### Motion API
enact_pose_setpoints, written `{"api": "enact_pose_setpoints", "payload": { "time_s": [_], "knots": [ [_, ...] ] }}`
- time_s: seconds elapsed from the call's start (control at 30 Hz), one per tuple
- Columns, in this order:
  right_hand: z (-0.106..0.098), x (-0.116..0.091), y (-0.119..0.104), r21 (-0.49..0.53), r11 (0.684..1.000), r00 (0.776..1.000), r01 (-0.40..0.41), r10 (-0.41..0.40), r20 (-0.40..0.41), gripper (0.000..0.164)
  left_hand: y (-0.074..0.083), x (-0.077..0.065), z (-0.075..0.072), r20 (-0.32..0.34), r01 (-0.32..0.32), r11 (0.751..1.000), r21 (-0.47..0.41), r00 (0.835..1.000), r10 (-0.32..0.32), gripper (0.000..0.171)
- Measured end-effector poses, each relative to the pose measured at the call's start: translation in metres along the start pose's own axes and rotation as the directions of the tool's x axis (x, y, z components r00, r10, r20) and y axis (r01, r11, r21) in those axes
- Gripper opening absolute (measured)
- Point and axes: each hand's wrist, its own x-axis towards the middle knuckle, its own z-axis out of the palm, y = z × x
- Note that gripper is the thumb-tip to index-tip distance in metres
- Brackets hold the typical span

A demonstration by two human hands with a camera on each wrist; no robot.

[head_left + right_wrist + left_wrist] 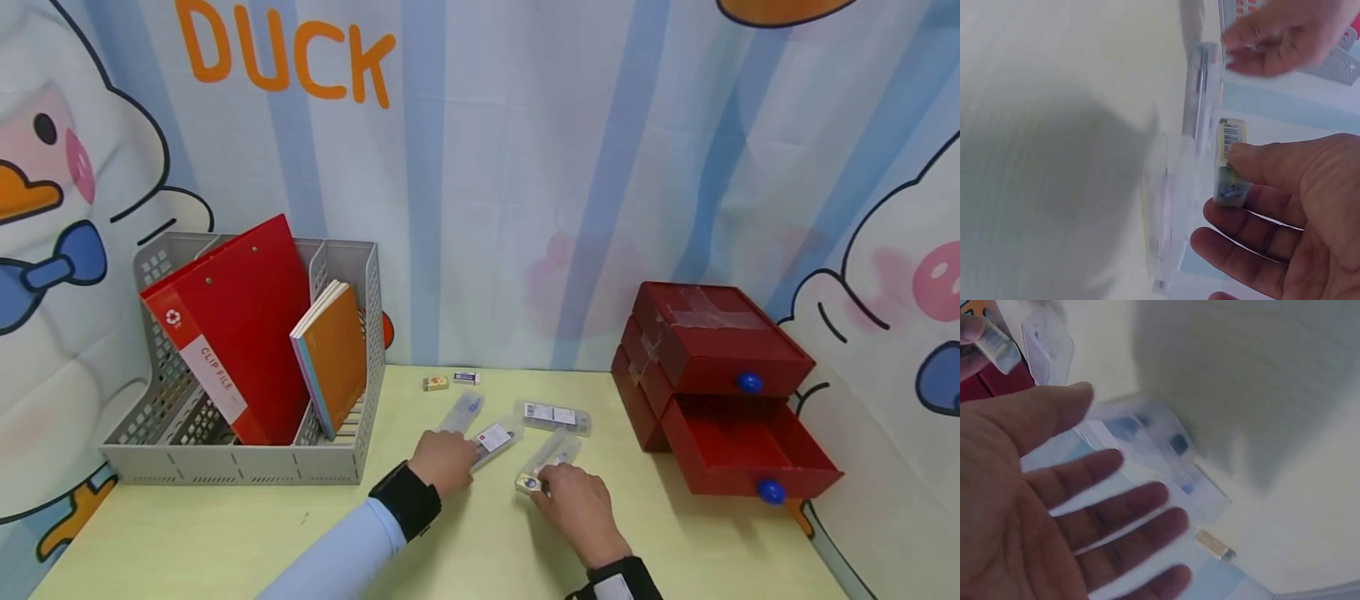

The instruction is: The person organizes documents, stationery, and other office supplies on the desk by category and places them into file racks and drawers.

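Note:
My right hand (pixel 579 506) pinches a small eraser (pixel 528 482) between thumb and fingers. In the right wrist view, a barcode shows on the sleeve of that eraser (pixel 1232 132). My left hand (pixel 445 461) hangs over the table with its fingers spread and holds nothing, as the left wrist view shows. Close to it lie a clear plastic case with a white label (pixel 493 437) and another clear case (pixel 460 414). Beyond the right hand is a third clear case (pixel 561 448), partly hidden by the hand and eraser. A labelled grey-clear case (pixel 553 417) lies behind them.
Two more erasers lie near the curtain, one yellowish (pixel 435 383) and one blue and white (pixel 467 377). At left, a grey divided basket (pixel 232 467) holds a red clip file (pixel 247 333) and notebooks (pixel 336 358). At right stands a red drawer box (pixel 720 333), its lower drawer (pixel 750 450) pulled out.

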Motion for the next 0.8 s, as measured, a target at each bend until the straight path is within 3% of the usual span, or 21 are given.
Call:
{"api": "enact_pose_setpoints", "payload": {
  "time_s": [0.13, 0.27, 0.57, 0.8],
  "knots": [
    [-0.007, -0.001, 0.008, -0.015, 1.0, 0.999, -0.015, 0.014, -0.046, 0.018, -0.006, -0.001, -0.001, 0.03, 0.142, 0.987, 0.073, 0.989, -0.144, 0.012],
    [-0.02, 0.0, 0.017, -0.015, 0.999, 0.996, -0.028, 0.027, -0.089, 0.019, -0.011, -0.003, -0.005, 0.094, 0.222, 0.97, 0.097, 0.968, -0.231, 0.015],
    [-0.072, 0.006, 0.055, 0.005, 0.99, 0.974, -0.138, 0.137, -0.18, 0.025, -0.023, -0.007, -0.007, 0.096, 0.248, 0.968, 0.026, 0.964, -0.25, 0.018],
    [-0.111, 0.003, 0.103, 0.073, 0.956, 0.935, -0.285, 0.294, -0.198, 0.024, -0.026, -0.004, -0.005, 0.143, 0.252, 0.968, 0.017, 0.957, -0.252, 0.02]
  ]
}}
